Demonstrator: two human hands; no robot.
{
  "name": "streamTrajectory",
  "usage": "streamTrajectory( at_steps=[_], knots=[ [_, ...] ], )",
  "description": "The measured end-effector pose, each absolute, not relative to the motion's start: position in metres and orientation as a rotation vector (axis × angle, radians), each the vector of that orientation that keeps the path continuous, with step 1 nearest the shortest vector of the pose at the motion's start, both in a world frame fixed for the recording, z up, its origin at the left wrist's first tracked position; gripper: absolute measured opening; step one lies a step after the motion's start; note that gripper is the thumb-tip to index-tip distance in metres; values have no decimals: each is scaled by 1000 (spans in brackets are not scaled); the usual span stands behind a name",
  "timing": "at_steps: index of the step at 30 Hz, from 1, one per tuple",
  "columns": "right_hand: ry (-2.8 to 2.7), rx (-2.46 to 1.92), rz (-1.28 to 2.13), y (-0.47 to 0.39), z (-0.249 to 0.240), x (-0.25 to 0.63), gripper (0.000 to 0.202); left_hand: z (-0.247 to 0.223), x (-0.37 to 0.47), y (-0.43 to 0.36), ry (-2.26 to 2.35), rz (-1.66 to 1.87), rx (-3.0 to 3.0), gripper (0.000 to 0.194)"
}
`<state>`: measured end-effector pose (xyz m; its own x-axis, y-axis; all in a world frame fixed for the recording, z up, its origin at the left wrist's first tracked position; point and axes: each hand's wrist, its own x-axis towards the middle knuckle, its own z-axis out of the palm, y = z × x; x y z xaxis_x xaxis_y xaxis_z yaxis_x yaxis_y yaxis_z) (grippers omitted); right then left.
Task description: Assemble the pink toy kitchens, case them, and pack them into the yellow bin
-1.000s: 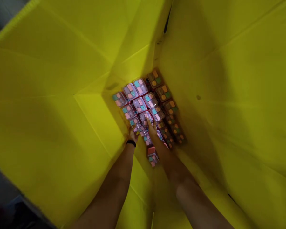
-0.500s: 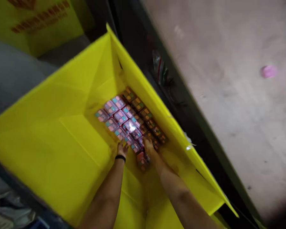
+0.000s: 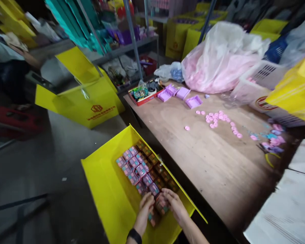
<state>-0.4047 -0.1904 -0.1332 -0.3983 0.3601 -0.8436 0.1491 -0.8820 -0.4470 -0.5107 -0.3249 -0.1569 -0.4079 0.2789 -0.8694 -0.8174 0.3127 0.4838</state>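
A deep yellow box (image 3: 99, 183) stands before me, holding rows of small clear-lidded plastic cases (image 3: 134, 162) with pink and teal pieces inside. Some cases along the right wall lie in brown shadow. My left hand (image 3: 143, 207), a black band on its wrist, is over the near end of the rows with curved fingers apart. Across from it, my right hand (image 3: 173, 202) has its fingers spread and bent beside a near case (image 3: 162, 204). That case lies between the two hands, and neither grips it. Whether the fingertips touch it I cannot tell.
Beside the box is a wooden table (image 3: 193, 159) with pink discs (image 3: 215, 118), purple trays (image 3: 194, 101) and yellow-handled pliers (image 3: 268, 158). A plastic bag of pink parts (image 3: 218, 64) stands behind. Another yellow box (image 3: 91, 105) sits on the floor. A person's arm (image 3: 27, 57) shows at left.
The view has lifted and swung, so the table and room behind now show. Both hands have shifted from within the rows to their near end, fingers apart.
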Motion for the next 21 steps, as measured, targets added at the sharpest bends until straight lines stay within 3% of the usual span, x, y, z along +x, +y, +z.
streamTrajectory(
  at_steps=[3, 10, 17, 21],
  knots=[
    [-799, -1673, 2479, -188, -87, -356, 65, -116, -463, -324, 1594, 1194, -298, 79],
    [-855, -1724, 2291, -198, -18, -250, 46, -55, -407, -318, 1602, 1028, 220, 76],
    [-611, -1880, 2010, -281, 33, -202, 18, -50, -433, -409, 1557, 817, 285, 85],
    [-674, -1886, 1985, -324, 51, -169, 19, -54, -444, -444, 1602, 654, 311, 80]
  ],
)
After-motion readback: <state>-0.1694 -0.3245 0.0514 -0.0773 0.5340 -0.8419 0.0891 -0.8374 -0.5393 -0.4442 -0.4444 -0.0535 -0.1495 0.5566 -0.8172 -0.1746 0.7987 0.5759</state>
